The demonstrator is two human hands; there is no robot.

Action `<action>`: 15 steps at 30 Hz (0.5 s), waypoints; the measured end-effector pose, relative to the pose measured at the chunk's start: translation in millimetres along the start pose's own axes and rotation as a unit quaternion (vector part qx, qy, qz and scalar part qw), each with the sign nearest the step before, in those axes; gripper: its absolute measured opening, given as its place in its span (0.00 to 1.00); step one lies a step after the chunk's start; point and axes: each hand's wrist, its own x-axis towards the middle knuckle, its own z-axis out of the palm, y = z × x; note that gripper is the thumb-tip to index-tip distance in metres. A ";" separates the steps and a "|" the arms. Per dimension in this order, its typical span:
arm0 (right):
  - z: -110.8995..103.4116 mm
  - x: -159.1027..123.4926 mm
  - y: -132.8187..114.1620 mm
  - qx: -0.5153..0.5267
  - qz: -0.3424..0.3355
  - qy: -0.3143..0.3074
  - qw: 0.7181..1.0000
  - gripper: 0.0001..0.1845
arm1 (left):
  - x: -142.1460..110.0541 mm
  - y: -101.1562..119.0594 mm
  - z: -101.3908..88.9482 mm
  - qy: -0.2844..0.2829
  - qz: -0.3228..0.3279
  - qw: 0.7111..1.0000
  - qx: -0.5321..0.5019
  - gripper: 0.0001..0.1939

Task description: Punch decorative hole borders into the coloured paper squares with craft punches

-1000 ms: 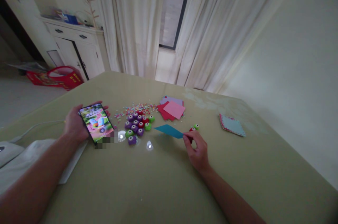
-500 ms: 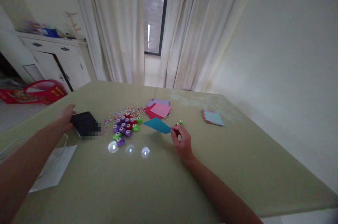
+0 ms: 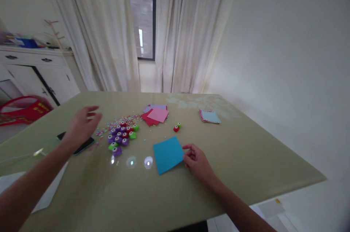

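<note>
A square sheet of blue paper is low over the near middle of the table. My right hand is at its right edge, with thumb and fingers closed on that side. Held in the air on the left, my left hand has its fingers apart and nothing in them. Below it a dark phone lies on the table, partly hidden by the hand and forearm. Purple, red and green folded paper pieces with eye-like dots cluster between the hands.
Behind the cluster lie tiny coloured bits and pink, red and lilac sheets. Two small folded pieces sit farther right, near a stack of pale blue paper. At left are a white sheet and a cable.
My left hand has let go of the phone, which now lies flat, and moved right. My right hand has brought the blue paper lower and nearer. The view has shifted right.
</note>
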 end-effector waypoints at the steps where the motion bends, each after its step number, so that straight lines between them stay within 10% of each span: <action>1: -0.6 2.9 -2.4 -0.060 -0.027 -0.001 0.998 0.12 | -12.6 -7.3 17.7 -0.046 0.013 0.998 0.042 0.12; 4: 1.2 25.7 -15.9 -0.259 -0.104 0.005 0.960 0.08 | -56.1 -36.4 75.7 -0.248 0.072 0.948 0.184 0.11; 6: 5.0 50.0 -25.5 -0.350 -0.126 0.033 0.928 0.09 | -80.6 -58.8 108.6 -0.404 0.188 0.822 0.354 0.24; 9: 12.2 86.3 -31.1 -0.388 -0.153 0.033 0.908 0.13 | -100.9 -91.0 134.2 -0.452 0.216 0.710 0.496 0.46; 15: 20.5 103.2 -9.9 -0.411 -0.169 0.012 0.896 0.13 | -118.1 -132.5 111.3 -0.458 0.289 0.693 0.477 0.41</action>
